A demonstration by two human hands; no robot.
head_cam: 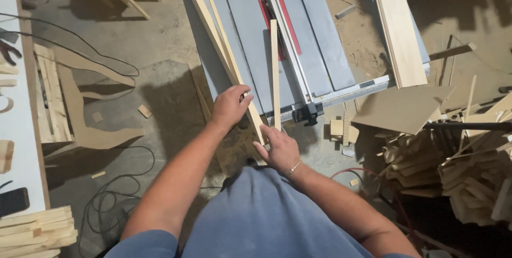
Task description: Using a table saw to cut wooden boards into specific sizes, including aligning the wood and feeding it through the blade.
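While the left hand [230, 106] fingers pinch long pale strips [216, 28], right hand [281, 148] fingers pinch a thin, straight slat [274, 71].

Shirt: blue-grey, short sleeves ending above the elbows.
Forearms: bare, no watch.
Right hand [281, 150]: thin silver chain bracelet at the wrist.
Left hand [230, 106]: no glove.

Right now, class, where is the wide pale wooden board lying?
In the head view, the wide pale wooden board lies at upper right, on the right end of the grey table saw, above the scrap wood pile.
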